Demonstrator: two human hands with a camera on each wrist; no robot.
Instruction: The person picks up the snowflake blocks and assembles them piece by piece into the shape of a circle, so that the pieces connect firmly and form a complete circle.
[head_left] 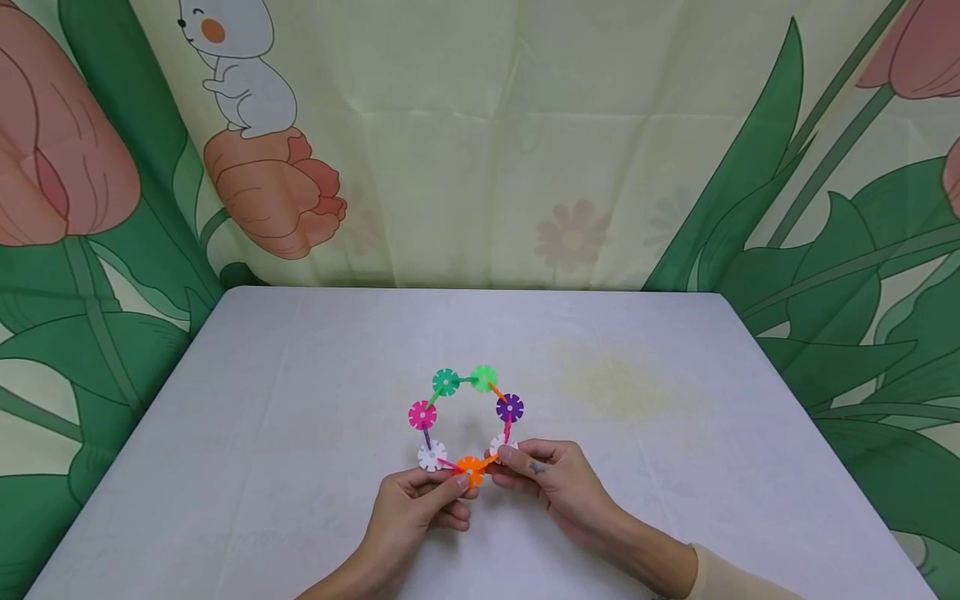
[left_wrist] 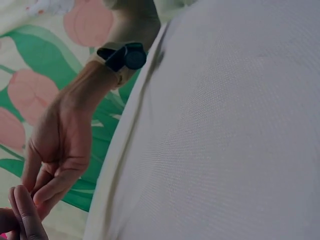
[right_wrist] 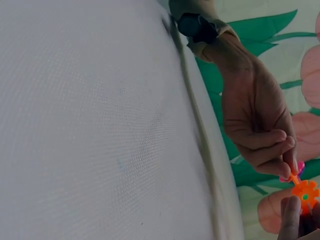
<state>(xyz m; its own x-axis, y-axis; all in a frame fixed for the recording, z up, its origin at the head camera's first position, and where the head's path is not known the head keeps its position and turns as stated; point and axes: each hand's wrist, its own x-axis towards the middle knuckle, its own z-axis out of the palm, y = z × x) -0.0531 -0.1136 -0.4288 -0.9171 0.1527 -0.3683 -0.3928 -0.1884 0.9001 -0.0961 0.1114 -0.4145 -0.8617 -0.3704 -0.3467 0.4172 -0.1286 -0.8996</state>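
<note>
A ring of notched plastic snowflake discs is held up above the table in the head view, with edge-on discs linking the face-on ones. Dark green (head_left: pixel 446 382), light green (head_left: pixel 484 377), purple (head_left: pixel 510 407), pink (head_left: pixel 422 415), white and orange discs make up the loop. My left hand (head_left: pixel 420 504) pinches the orange disc (head_left: pixel 471 472) at the near side between thumb and fingers. On the lower right, my right hand (head_left: pixel 562 482) pinches a white disc (head_left: pixel 501 447), partly covered by the thumb. The right wrist view shows the orange disc (right_wrist: pixel 306 192) close to both hands' fingertips.
A white cloth covers the table (head_left: pixel 300 375), with a faint yellowish stain (head_left: pixel 618 383) right of the ring. Behind and around it hangs a curtain (head_left: pixel 450 167) printed with tulips and a white animal. Each wrist carries a dark strapped device (left_wrist: pixel 132 56).
</note>
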